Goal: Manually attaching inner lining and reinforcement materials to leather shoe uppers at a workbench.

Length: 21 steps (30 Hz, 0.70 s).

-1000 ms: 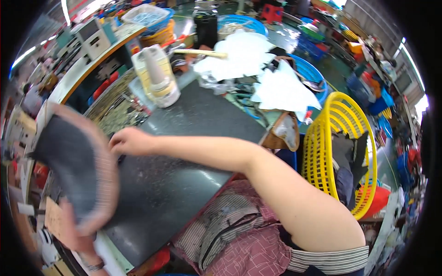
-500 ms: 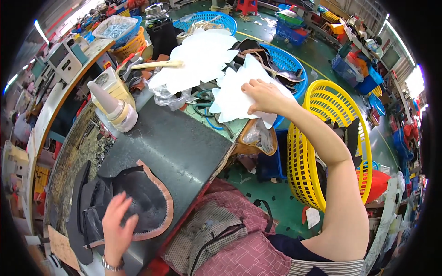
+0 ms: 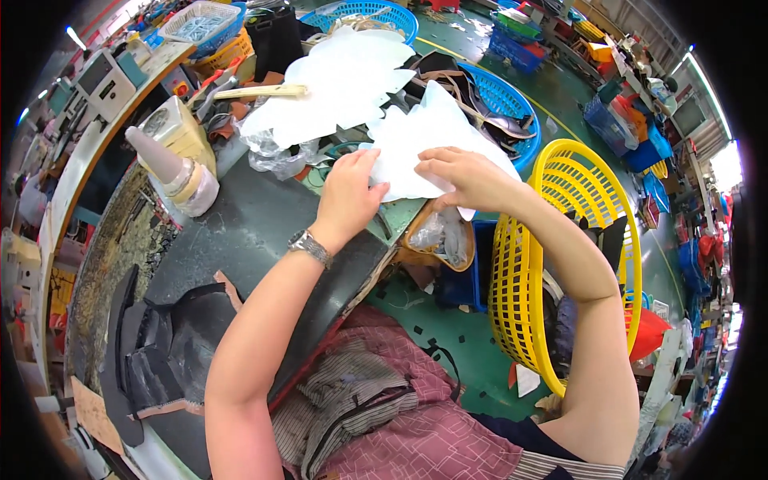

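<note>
White sheet pieces with jagged, notched edges [image 3: 428, 132] lie in a pile at the far side of the work surface. My right hand [image 3: 468, 176] is closed on their right part, fingers bent over the top and thumb low. At their left edge, my left hand [image 3: 350, 192], with a metal watch on its wrist, grips the border between fingers and thumb. A second white pile [image 3: 336, 84] lies just beyond, a wooden stick [image 3: 260, 92] across its left edge. A black moulded piece with a tan edge strip [image 3: 204, 328] rests near my left forearm, partly hidden by it.
A grey cone-shaped spool [image 3: 172, 164] stands at the left of the dark work surface [image 3: 264, 228]. To the right are a yellow basket [image 3: 516, 280], a blue basket [image 3: 512, 104] of dark scraps and a brown open container [image 3: 444, 240] with clear plastic inside.
My left hand has left the black piece and moved up and right to the white pieces' left edge. My right hand stays on them, shifted slightly right.
</note>
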Available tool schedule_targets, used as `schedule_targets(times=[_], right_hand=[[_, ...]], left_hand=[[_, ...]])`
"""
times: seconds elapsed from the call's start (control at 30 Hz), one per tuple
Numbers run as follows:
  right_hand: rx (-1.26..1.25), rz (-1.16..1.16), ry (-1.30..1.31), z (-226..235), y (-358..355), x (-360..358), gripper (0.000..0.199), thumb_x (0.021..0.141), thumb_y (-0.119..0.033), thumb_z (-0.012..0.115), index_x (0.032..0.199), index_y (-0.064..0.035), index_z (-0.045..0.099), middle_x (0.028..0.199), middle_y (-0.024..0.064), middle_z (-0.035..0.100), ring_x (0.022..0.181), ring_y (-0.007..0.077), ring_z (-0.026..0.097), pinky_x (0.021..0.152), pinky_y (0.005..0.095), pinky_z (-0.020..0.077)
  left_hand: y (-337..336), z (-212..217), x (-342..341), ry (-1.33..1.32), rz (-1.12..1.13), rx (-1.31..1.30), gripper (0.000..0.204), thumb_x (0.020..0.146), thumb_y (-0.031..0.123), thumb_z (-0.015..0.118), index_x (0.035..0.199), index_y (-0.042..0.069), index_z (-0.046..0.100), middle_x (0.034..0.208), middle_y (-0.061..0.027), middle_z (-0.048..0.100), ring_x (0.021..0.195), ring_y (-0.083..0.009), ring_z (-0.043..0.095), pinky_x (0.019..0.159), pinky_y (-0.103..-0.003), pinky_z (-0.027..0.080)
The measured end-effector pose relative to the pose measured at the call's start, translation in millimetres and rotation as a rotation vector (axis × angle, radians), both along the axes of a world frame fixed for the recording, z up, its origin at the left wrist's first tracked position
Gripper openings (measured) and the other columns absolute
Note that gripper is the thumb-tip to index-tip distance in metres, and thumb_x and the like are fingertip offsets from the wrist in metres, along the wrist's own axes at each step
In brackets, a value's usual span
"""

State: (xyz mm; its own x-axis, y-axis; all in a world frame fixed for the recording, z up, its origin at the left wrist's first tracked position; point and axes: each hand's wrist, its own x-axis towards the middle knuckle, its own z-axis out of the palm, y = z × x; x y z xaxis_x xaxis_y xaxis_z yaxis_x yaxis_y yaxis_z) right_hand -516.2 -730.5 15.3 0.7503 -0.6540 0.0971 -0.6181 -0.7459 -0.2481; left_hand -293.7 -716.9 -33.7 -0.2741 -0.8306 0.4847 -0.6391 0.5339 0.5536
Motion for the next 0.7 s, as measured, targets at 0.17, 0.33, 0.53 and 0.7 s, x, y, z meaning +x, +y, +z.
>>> schedule_targets(times=[0.17,0.33,0.53,0.7], right_hand=[[0.071,-0.133,-0.026,-5.8,-12.1,-14.8,0.039,0.068,-0.024,0.070,0.100,-0.0055,0.057,0.110,0.0079,0.058,0.101,0.0255,0.055,0.081,0.0355,0.0460],[-0.306,-0.018,-0.044,-17.4,0.7,6.5,0.043,0.067,-0.029,0.070,0.102,-0.0074,0.056,0.108,0.0080,0.058,0.099,0.0237,0.055,0.079,0.0350,0.0467],[-0.172,-0.252,-0.198,-15.1,-0.1,17.9,0.039,0.070,-0.030,0.070,0.098,-0.0048,0.061,0.095,0.0105,0.063,0.086,0.0248,0.061,0.074,0.0338,0.0484],[-0.036,-0.472,-0.312,4.4,-6.4,34.1,0.038,0.072,-0.037,0.065,0.089,-0.0034,0.067,0.082,0.0128,0.066,0.076,0.0251,0.064,0.070,0.0321,0.0492]], left_hand=[[-4.5,-15.2,-3.2,0.082,0.007,0.102,0.058,0.072,0.014,0.066,0.122,-0.002,0.042,0.114,-0.0214,0.052,0.105,-0.0354,0.050,0.089,-0.039,0.041],[-7.2,-22.2,-6.6,0.212,0.210,0.198,0.063,0.072,0.015,0.067,0.125,-0.001,0.039,0.108,-0.0188,0.054,0.098,-0.0308,0.055,0.083,-0.036,0.044],[-15.5,-1.9,-11.5,0.873,0.153,0.675,0.058,0.073,0.003,0.064,0.125,-0.003,0.039,0.094,-0.0127,0.060,0.083,-0.0174,0.059,0.070,-0.029,0.048],[-14.0,18.3,-22.0,1.257,-0.131,0.816,0.046,0.078,-0.003,0.059,0.122,-0.005,0.044,0.103,-0.0129,0.060,0.085,-0.0144,0.060,0.072,-0.024,0.049]])
